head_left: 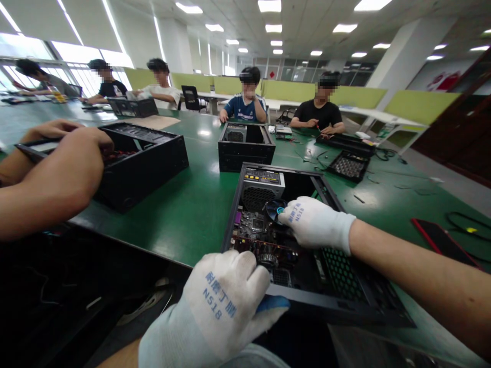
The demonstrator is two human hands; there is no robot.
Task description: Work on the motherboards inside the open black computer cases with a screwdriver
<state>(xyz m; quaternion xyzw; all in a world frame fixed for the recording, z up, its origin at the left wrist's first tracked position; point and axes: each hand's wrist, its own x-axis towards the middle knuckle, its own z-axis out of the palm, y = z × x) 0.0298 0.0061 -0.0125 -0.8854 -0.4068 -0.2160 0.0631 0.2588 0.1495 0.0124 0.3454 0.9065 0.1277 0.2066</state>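
Note:
An open black computer case (299, 295) lies on its side before me, showing a power supply (264, 179) and a motherboard (258, 223) inside. My left hand (230, 294), in a white glove, grips the case's near left edge, fingers over the frame and thumb along the outer side. My right hand (312, 220), gloved too, reaches inside and holds a round black CPU cooler fan (274, 209) with a blue centre, beside the bare socket area. Its fingertips are partly hidden behind the glove. A graphics card (264, 250) sits nearer my left hand.
On the left, a co-worker's hands (84, 138) work in another black case (153, 158). A third case (246, 153) stands beyond mine. Several people sit across the green table (192, 204). Right lie a red-edged black panel (441, 243), cables (466, 230) and a black tray (350, 166).

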